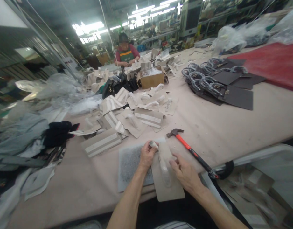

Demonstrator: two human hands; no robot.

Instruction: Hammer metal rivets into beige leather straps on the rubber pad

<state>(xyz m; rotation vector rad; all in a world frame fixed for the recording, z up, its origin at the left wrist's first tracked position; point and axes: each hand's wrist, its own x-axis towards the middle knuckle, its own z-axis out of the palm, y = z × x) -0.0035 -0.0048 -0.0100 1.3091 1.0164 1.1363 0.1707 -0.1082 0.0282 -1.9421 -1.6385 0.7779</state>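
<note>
A beige bag panel [176, 184] with a plastic-wrapped handle [164, 171] lies before me, its lower end reaching past the table's front edge. My left hand [147, 155] is closed around the upper end of the wrapped handle. Over the panel's right edge is my right hand [185, 171], thumb and forefinger bent and a little apart, with nothing visible between them. Under the panel's left side lies a grey speckled slab [132, 167]. A claw hammer [190, 149] with a red and black handle rests right of my hands.
Beyond the slab are piled beige panels [148, 117] with handles. An open cardboard box [151, 81] stands behind them. Dark panels [239, 95] with wrapped handles lie far right. A white bin [280, 156] holds beige pieces at lower right. A co-worker [127, 54] sits across the table.
</note>
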